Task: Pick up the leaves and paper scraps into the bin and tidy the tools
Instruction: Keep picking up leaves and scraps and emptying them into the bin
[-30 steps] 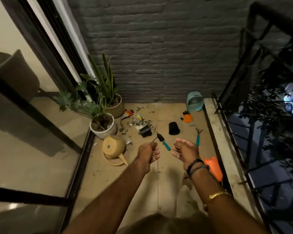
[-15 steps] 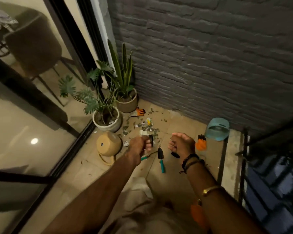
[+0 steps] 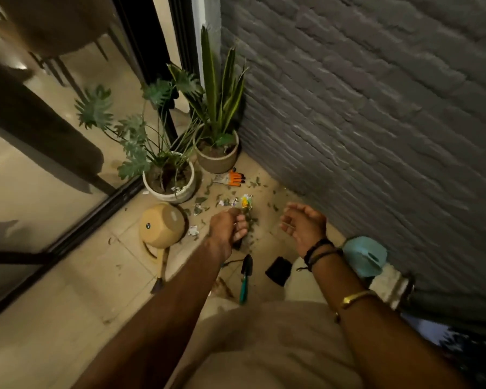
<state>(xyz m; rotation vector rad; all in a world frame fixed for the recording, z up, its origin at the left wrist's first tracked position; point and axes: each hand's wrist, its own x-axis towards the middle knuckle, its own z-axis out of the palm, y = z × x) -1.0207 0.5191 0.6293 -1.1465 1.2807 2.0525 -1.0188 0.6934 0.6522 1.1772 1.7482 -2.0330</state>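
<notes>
So, grab phase: best to rake leaves [image 3: 200, 199] and paper scraps [image 3: 246, 201] into one heap first, then scoop, for fewer trips to teal bin [image 3: 364, 255] lying by brick wall [image 3: 376, 122] behind right wrist. Left hand [image 3: 227, 228] low over litter beside watering can [image 3: 162, 224], fingers curled down, can't tell if pinching anything. Right hand [image 3: 303, 226] loosely cupped, empty, hovering nearby.

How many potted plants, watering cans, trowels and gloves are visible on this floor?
Potted plants: 2
Watering cans: 1
Trowels: 1
Gloves: 1
Total: 5
</notes>
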